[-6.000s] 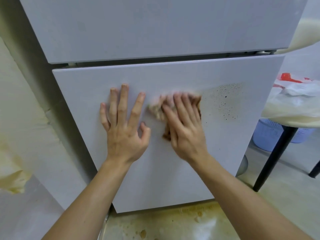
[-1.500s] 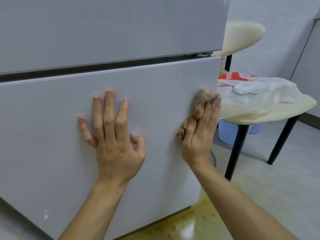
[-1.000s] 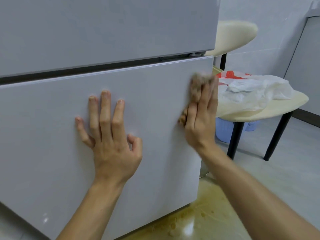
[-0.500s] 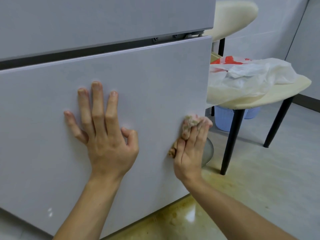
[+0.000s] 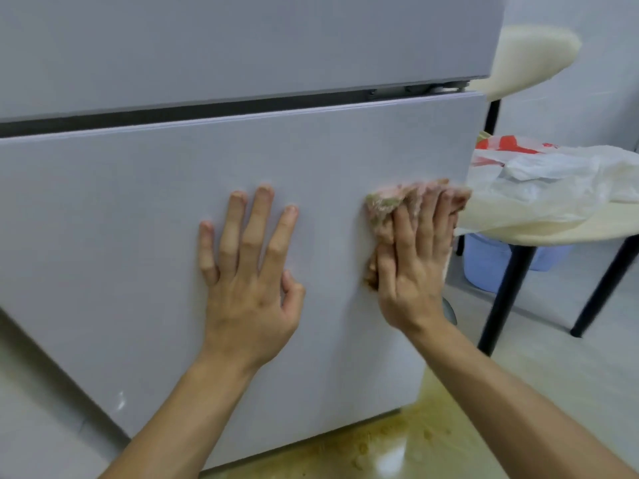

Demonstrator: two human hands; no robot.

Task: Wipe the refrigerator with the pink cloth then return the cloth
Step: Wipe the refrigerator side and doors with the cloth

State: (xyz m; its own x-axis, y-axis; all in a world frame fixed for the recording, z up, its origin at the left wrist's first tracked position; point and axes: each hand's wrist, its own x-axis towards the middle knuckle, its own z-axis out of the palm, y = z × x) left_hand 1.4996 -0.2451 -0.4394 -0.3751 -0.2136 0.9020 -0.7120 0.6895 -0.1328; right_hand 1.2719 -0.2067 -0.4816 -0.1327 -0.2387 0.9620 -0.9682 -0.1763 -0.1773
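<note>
The grey refrigerator point(image 5: 138, 202) fills most of the view, with a dark gap between its upper and lower doors. My left hand point(image 5: 249, 271) rests flat on the lower door, fingers spread and straight. To its right, my right hand point(image 5: 415, 257) presses the crumpled, stained pink cloth point(image 5: 383, 209) against the door near its right edge, fingers straight on top of the cloth. Most of the cloth is hidden under that hand.
A cream round table point(image 5: 570, 233) on black legs stands right of the refrigerator, with a white and red plastic bag point(image 5: 539, 167) on it. A light blue basket point(image 5: 491, 264) sits beneath. Yellow-brown stains point(image 5: 397, 440) mark the floor by the refrigerator's base.
My right hand has slid the cloth back up the right side of the lower door from the lower spot half a second ago. My left hand stays flat on the door.
</note>
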